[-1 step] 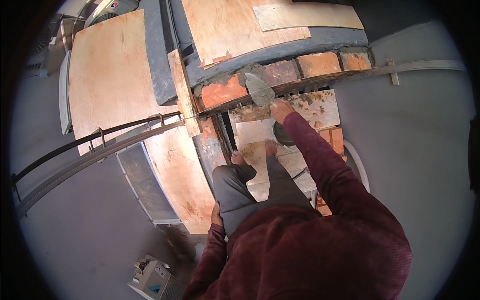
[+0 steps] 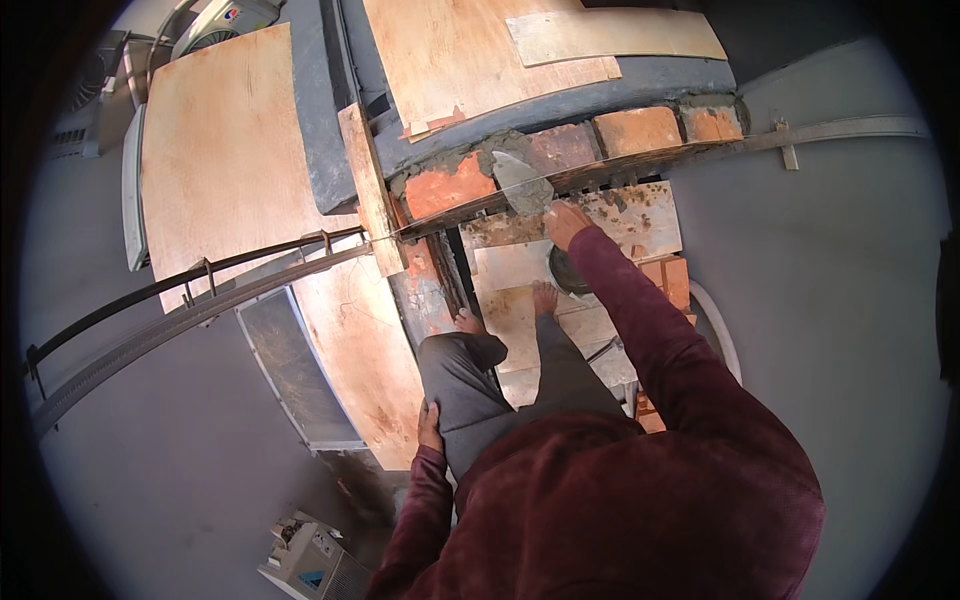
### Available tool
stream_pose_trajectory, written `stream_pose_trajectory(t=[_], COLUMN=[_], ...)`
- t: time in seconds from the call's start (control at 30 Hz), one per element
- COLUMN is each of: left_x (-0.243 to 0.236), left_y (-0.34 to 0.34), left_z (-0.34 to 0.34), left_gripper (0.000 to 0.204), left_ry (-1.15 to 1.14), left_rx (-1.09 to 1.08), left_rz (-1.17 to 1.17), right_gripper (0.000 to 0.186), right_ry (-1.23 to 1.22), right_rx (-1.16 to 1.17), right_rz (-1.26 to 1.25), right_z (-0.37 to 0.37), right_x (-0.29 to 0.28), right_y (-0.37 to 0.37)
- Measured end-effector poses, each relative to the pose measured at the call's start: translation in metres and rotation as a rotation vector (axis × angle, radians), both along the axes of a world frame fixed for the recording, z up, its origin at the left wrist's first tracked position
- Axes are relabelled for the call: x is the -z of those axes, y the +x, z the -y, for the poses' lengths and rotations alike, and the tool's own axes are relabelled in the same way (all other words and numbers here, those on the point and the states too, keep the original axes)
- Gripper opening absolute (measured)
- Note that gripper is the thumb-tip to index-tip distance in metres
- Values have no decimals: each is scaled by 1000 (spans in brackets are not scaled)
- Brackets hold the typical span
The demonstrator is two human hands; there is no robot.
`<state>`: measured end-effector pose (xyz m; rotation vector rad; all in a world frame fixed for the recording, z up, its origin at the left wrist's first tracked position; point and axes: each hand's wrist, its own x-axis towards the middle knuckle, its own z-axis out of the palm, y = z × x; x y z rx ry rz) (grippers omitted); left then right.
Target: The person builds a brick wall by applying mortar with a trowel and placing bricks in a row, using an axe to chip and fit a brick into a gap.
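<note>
Trowel point(image 2: 523, 183), one, pointed blade, grey with mortar: over the near edge of a brick row, between an orange-red brick point(image 2: 450, 186) on the left and a purplish-brown brick point(image 2: 563, 147) on the right; handle hidden inside the right hand point(image 2: 567, 224), its fingers closed round it. Whether the blade touches either brick cannot be made out.

Left hand point(image 2: 430, 428), one: resting against the left thigh of the grey trousers point(image 2: 460, 385); palm side hidden, so whether its fingers are spread or curled cannot be told.

Round dark container point(image 2: 566, 270), one: partly covered by the right forearm, contents unclear. Stacked bricks point(image 2: 672, 281): right of the container, partly behind the maroon sleeve point(image 2: 660, 330). Bare feet, two: partly visible beyond the trouser legs.

Mortar point(image 2: 510, 143): grey, rough, along the brick row. Grey ledge point(image 2: 580, 92): on the far side of the bricks, partly under plywood point(image 2: 470, 50). Wooden strip point(image 2: 368, 185): upright to the row's left end. Curved metal rail point(image 2: 200, 290): far left, bent by the lens. Boxy unit point(image 2: 315, 560): near left, cut off by the lower edge. Surroundings: grey surfaces; outer corners black.
</note>
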<state>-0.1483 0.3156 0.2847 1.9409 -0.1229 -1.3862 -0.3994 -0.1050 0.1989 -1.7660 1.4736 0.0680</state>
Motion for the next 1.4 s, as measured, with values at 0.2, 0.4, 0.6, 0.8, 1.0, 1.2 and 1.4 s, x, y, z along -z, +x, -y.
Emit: stream_pose_trajectory(t=[0.2, 0.4, 0.6, 0.8, 1.0, 1.2, 1.4], left_x=[-23, 12, 45, 57, 50, 52, 61], left_y=[28, 13, 24, 26, 33, 62, 79], left_z=[32, 40, 40, 75, 100, 113, 114], left_gripper=[116, 114, 127, 131, 121, 102, 78], left_ry=[324, 424, 637, 662, 746, 692, 685], left_rx=[392, 448, 505, 522, 592, 634, 743], left_rz=[649, 429, 480, 580, 639, 680, 738], right_gripper=[30, 27, 47, 52, 42, 35, 34], right_ry=[-46, -90, 130, 425, 266, -37, -73], right_rx=[-104, -48, 202, 715, 575, 53, 218], right_rz=[-100, -177, 79, 418, 372, -106, -126], right_z=[-19, 23, -25, -51, -45, -56, -58], right_x=[-50, -29, -15, -8, 1, -10, -16], right_y=[15, 35, 31, 89, 143, 91, 61])
